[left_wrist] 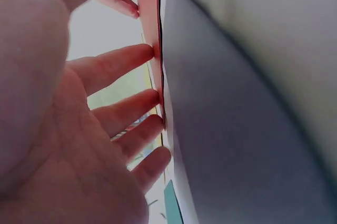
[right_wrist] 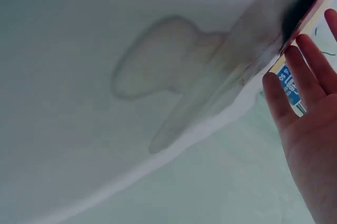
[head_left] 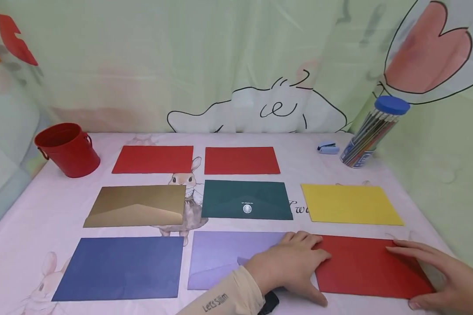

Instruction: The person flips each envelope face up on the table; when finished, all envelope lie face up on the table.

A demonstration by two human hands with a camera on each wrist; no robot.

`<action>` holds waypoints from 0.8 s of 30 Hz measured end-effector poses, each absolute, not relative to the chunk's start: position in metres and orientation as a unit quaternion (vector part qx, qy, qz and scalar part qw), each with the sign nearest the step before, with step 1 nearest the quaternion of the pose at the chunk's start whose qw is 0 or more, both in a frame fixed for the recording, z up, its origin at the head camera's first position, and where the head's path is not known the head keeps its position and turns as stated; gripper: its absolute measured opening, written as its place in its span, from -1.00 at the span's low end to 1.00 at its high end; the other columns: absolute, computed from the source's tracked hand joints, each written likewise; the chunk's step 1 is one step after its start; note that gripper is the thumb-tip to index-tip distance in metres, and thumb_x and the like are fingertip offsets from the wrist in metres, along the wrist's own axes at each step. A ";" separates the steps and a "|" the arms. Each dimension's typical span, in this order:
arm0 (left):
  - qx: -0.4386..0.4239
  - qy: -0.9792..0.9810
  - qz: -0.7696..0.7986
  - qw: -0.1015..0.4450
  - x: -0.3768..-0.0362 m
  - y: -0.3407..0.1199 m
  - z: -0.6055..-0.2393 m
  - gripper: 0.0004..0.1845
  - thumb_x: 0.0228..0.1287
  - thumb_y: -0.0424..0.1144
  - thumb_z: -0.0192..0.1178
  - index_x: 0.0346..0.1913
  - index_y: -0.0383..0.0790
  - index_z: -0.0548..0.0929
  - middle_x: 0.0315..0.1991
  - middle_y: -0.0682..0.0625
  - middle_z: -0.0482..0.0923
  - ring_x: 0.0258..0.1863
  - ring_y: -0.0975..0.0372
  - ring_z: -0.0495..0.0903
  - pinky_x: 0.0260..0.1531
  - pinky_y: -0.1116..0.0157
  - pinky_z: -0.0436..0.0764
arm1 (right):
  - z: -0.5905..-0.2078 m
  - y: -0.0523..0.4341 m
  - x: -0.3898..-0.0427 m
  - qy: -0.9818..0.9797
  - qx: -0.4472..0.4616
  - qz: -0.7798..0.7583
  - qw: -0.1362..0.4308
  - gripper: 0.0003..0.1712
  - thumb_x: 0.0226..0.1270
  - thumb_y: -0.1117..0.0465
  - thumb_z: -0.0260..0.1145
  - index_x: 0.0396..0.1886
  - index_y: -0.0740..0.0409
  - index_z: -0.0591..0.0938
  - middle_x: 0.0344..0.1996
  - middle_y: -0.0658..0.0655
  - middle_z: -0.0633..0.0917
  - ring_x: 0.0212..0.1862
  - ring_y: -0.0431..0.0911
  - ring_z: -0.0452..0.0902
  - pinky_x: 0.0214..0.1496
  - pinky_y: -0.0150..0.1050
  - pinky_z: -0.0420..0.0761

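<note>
Both hands are at a red envelope (head_left: 362, 267) lying flat at the front right of the table. My left hand (head_left: 289, 267) reaches over the lavender envelope (head_left: 217, 253), its fingertips at the red envelope's left edge. In the left wrist view, the extended fingers (left_wrist: 134, 100) touch along that edge. At the opposite side, my right hand (head_left: 453, 280) has its fingers over the top right corner and its thumb by the bottom right corner. The right wrist view shows straight fingers (right_wrist: 308, 71) against the envelope's edge.
A blue envelope (head_left: 120, 269) lies front left. Behind are gold (head_left: 142, 205), green (head_left: 246, 199) and yellow (head_left: 351, 203) envelopes, then two red ones (head_left: 153, 159). At the back stand a red bucket (head_left: 68, 151), a light-blue stapler (head_left: 328, 148) and a blue-lidded pencil tube (head_left: 372, 131).
</note>
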State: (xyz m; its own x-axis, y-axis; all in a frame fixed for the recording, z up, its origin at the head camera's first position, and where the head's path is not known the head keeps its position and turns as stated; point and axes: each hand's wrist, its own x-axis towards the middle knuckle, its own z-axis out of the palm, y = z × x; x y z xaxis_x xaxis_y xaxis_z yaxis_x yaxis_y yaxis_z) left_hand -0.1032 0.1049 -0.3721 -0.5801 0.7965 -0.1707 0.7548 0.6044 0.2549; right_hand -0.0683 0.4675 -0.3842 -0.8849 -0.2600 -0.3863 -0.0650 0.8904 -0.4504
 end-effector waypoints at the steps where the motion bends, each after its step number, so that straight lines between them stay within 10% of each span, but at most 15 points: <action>1: 0.438 0.886 0.073 0.134 -0.102 0.105 -0.372 -0.16 0.01 0.47 0.31 0.40 0.35 0.43 0.42 0.27 0.19 0.40 0.37 0.09 0.35 0.33 0.12 | -0.385 0.468 -0.067 0.947 -0.092 -0.215 0.219 0.22 -0.20 -0.03 0.70 0.45 0.32 0.32 0.33 0.58 0.24 0.20 0.56 0.07 -0.32 -0.23 0.70; 5: 0.435 0.889 0.066 0.125 -0.099 0.108 -0.373 -0.18 0.02 0.46 0.32 0.38 0.34 0.45 0.40 0.26 0.24 0.38 0.36 0.13 0.35 0.33 0.12 | -0.387 0.470 -0.065 0.953 -0.112 -0.199 0.199 0.15 -0.17 -0.06 0.69 0.41 0.28 0.38 0.31 0.52 0.34 0.18 0.41 0.15 -0.32 -0.33 0.66; 12: 0.436 0.891 0.074 0.101 -0.101 0.108 -0.371 -0.30 0.06 0.39 0.34 0.29 0.30 0.54 0.28 0.28 0.37 0.26 0.38 0.25 0.25 0.39 0.22 | -0.384 0.473 -0.062 0.955 -0.125 -0.203 0.177 0.12 -0.21 -0.08 0.70 0.37 0.24 0.43 0.22 0.37 0.46 0.01 -0.78 -0.07 -0.31 -0.33 0.67; 24: 0.439 0.888 0.093 0.096 -0.103 0.106 -0.370 -0.32 0.04 0.37 0.37 0.25 0.30 0.57 0.18 0.32 0.44 0.16 0.41 0.31 0.15 0.38 0.29 | -0.376 0.467 -0.052 0.956 -0.133 -0.219 0.139 0.03 -0.20 0.05 0.72 0.33 0.22 0.49 0.20 0.16 0.54 0.00 -0.76 0.09 -0.33 -0.35 0.66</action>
State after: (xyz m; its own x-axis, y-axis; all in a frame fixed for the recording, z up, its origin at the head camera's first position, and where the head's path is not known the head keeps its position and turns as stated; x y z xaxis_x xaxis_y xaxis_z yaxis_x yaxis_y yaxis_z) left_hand -0.1027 0.1065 -0.3703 -0.5960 0.7981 -0.0884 0.7625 0.5970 0.2493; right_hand -0.0518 0.4669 -0.3759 -0.9256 -0.3163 -0.2077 -0.1943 0.8683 -0.4564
